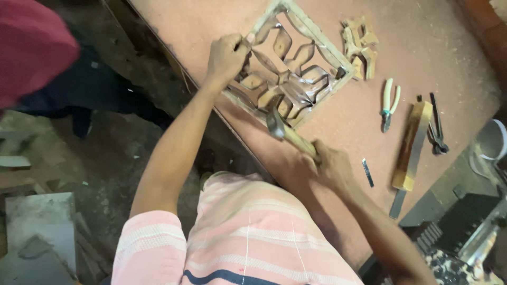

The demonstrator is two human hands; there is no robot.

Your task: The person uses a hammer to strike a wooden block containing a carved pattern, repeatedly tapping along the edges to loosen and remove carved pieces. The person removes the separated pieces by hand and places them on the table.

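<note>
While we looked down from the head camera, our right hand (330,164) was clenched round the wooden handle of a hammer (288,133), fingers (317,153) wrapped tight near the handle's end. Hammer's long axis ran up and to the left from that fist, metal head at the far end, sitting at the near edge of the square frame (296,60). Frame lay flat on the reddish tabletop (438,47), turned like a diamond to us, with bent metal strips and small wooden blocks packed inside it in a pattern. Hammer head looked to be touching or just above the strips at the frame's near side; we could not tell which.

Our left hand (227,55) was closed on the frame's left corner, fingers curled over the rim and gripping it, at the tabletop's edge. So the frame lay straight ahead of the right fist along the handle's line, and the left hand was already on it, well apart from the hammer head.

Right of the frame: a small pile of wooden offcuts (360,46), white-handled pliers (389,103), a long wooden block (413,145) lying on a metal strip, dark pincers (436,129) just beside it. A short metal piece (367,172) lay near our right wrist. Another person in a red top (31,47) stood off to the left, over the floor
</note>
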